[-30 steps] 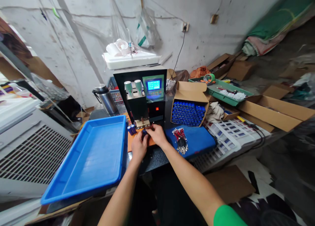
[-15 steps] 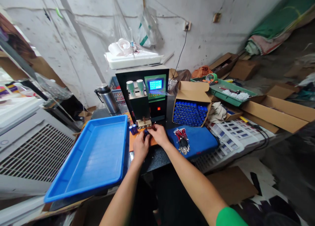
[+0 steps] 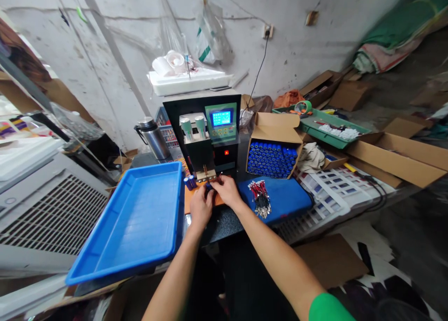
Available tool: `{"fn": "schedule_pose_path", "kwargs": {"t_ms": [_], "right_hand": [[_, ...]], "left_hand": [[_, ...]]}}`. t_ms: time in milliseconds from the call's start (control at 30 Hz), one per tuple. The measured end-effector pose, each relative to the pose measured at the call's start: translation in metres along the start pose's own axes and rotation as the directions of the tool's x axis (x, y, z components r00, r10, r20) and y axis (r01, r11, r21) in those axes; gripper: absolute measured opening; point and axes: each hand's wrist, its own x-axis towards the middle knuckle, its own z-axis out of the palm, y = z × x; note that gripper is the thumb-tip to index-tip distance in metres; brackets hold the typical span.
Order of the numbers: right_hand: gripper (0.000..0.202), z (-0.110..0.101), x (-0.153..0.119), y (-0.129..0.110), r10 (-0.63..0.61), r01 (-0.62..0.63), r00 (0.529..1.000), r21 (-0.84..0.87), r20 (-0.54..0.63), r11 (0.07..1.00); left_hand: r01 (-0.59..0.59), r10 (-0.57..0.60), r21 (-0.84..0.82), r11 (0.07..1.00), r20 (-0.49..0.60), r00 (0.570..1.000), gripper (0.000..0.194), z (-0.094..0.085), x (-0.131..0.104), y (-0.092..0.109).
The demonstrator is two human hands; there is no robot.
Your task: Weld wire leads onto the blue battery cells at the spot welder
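Observation:
My left hand (image 3: 202,206) is closed around a blue cylindrical battery cell (image 3: 209,186), held under the copper electrodes (image 3: 206,170) of a black spot welder (image 3: 224,164). From the right, my right hand (image 3: 226,191) pinches at the cell's end. A small reddish wire lead (image 3: 220,175) shows past its fingertips, mostly hidden. Two more blue battery cells (image 3: 190,182) stand left of the electrodes on an orange board (image 3: 189,202). On a blue cloth pad (image 3: 290,195) to the right lies a bundle of red and black wire leads (image 3: 261,199) with white connectors.
An open cardboard box (image 3: 275,133) full of blue cells stands right of the welder. A blue plastic tray (image 3: 177,209) lies at the left. Behind it is a steel thermos (image 3: 153,139). A green tray (image 3: 325,129) and white crates (image 3: 329,190) are farther right.
The camera view has shifted very slightly. Both hands keep nearly the same place at the electrodes, with the cell still in the left hand.

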Motion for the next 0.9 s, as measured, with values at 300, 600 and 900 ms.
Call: {"fn": "schedule_pose_path", "kwargs": {"t_ms": [300,600,900], "right_hand": [[0.016,-0.005,-0.004,0.002,-0.032,0.029,0.999,0.071,0.039,0.997],[0.019,-0.019,-0.017,0.004,-0.057,0.06,0.996,-0.042,0.071,0.997],[0.028,-0.025,-0.018,0.003,0.009,-0.012,0.995,0.028,0.095,1.0]], "left_hand": [[0.013,-0.012,-0.031,0.999,0.022,1.0,0.023,-0.001,0.002,0.003],[0.008,-0.006,-0.042,0.999,0.025,1.0,0.022,-0.003,0.001,0.003],[0.035,-0.012,-0.29,0.956,0.082,0.997,0.036,-0.013,0.003,0.009]]}}
